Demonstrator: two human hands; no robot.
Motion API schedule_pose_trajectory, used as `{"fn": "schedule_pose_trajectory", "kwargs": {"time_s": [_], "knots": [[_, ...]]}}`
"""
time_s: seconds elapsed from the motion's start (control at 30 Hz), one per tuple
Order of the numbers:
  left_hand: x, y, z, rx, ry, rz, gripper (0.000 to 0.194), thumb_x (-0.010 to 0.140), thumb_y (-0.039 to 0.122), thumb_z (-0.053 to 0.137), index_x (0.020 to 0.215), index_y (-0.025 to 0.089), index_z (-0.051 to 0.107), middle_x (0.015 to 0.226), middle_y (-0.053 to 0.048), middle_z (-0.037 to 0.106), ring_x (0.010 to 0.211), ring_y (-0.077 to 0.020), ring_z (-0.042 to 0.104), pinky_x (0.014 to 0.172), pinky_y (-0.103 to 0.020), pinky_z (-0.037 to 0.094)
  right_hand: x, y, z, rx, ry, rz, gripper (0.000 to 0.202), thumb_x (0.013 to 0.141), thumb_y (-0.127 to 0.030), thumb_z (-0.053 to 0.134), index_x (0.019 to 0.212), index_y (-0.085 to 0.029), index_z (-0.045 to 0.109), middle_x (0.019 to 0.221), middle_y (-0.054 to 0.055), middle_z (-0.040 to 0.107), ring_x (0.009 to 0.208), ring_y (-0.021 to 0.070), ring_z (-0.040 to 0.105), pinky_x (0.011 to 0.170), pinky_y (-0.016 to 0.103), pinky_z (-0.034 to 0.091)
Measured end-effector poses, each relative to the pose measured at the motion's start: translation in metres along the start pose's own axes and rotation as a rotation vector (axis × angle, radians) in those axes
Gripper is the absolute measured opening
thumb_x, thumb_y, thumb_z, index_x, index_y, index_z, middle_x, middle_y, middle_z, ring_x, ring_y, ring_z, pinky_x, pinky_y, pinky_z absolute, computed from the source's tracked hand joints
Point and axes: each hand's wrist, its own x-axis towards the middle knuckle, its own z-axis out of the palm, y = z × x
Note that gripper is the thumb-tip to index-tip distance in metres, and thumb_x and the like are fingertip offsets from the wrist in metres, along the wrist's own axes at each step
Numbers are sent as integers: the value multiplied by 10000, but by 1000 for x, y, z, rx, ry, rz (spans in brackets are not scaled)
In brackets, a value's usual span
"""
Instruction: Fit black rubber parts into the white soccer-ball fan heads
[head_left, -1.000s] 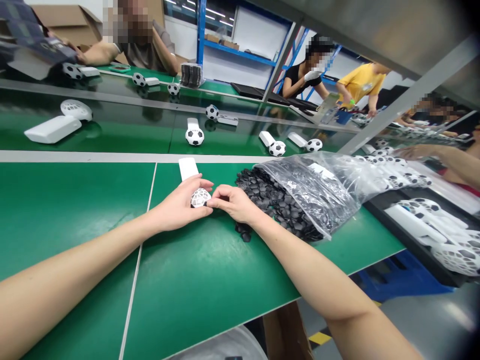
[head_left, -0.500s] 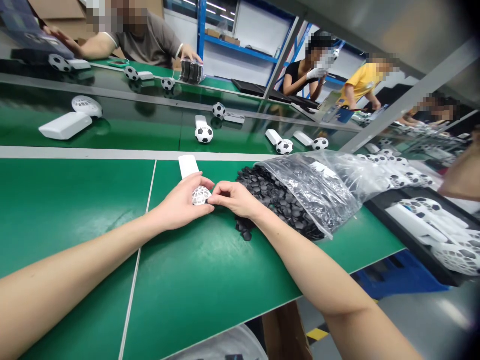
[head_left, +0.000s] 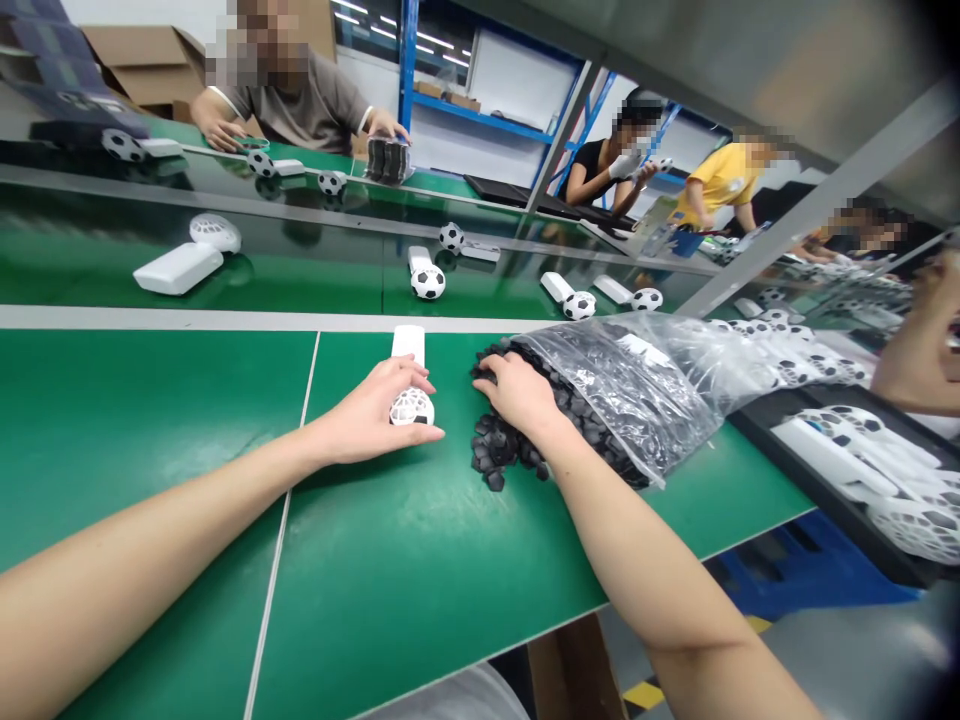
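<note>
My left hand (head_left: pixel 365 415) curls around a white openwork football-shaped piece (head_left: pixel 409 407), thumb on the near side and fingers on the far side. One black patch shows at its lower right. A flat white block (head_left: pixel 409 342) extends behind it on the green table. To the right, my right hand (head_left: pixel 523 396) is over a heap of small black pentagon pieces (head_left: pixel 491 452), thumb and fingers apart, their tips among the pieces. The heap spills from a clear plastic bag (head_left: pixel 645 395). Whether any piece is between the right fingertips is hidden.
Football pieces with white blocks (head_left: pixel 428 281) sit on the green conveyor (head_left: pixel 315 285) beyond the table edge. A black tray (head_left: pixel 772 425) at right holds more white pieces. A co-worker (head_left: pixel 307 95) sits across; others work farther right. A slanted metal post (head_left: pixel 787 225) stands at right.
My right hand has left the football piece and moved right to the black heap. More black pieces lie spread at its near edge. My left hand stays around the football piece, which now shows a black patch.
</note>
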Motion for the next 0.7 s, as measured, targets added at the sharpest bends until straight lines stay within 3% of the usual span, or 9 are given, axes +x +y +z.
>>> {"fn": "schedule_pose_trajectory", "kwargs": {"time_s": [0.13, 0.23, 0.37, 0.47, 0.6, 0.7], "knots": [[-1, 4, -3, -40, -84, 22, 346, 690, 342, 627, 986, 211, 504, 1225, -77, 429, 1253, -244, 303, 1059, -415, 239, -6, -5, -1, 36, -45, -140, 166, 833, -245, 551, 976, -238, 634, 952, 60, 622, 854, 203, 592, 704, 276, 420], [-3, 8, -9, -54, -84, -73, 497, 597, 366, 704, 1019, 219, 487, 1246, -79, 348, 1203, -262, 347, 1030, -423, 285, -9, -6, -4, 104, -45, -168, 115, 830, -231, 549, 894, -240, 644, 879, 36, 646, 822, 186, 601, 700, 263, 413], [-5, 14, -21, -63, -103, -217, 557, 522, 397, 740, 984, 216, 486, 1079, -49, 399, 1051, -250, 451, 921, -401, 395, -9, 1, -4, 238, -39, -189, 112, 836, -240, 528, 782, -222, 625, 805, 20, 632, 775, 162, 590, 707, 253, 411], [-7, 17, -32, -73, -191, -216, 516, 540, 334, 713, 999, 225, 503, 1049, -26, 443, 965, -219, 497, 854, -342, 428, -9, 4, -4, 251, -21, -243, 105, 815, -235, 549, 756, -214, 633, 822, 31, 607, 834, 175, 566, 732, 263, 404], [-10, 20, -41, -37, -291, -144, 538, 550, 231, 652, 1067, 233, 504, 1077, -19, 474, 949, -209, 509, 804, -289, 430, -12, 2, -7, 251, -38, -205, 105, 812, -234, 551, 741, -208, 624, 781, 17, 594, 746, 158, 557, 672, 251, 394], [-10, 20, -43, 6, -294, -163, 518, 565, 200, 578, 1075, 231, 490, 1071, -21, 476, 934, -205, 512, 789, -278, 427, -11, 3, -12, 193, 35, -114, 98, 824, -230, 534, 784, -213, 622, 817, 20, 600, 756, 161, 555, 661, 253, 384]]}}
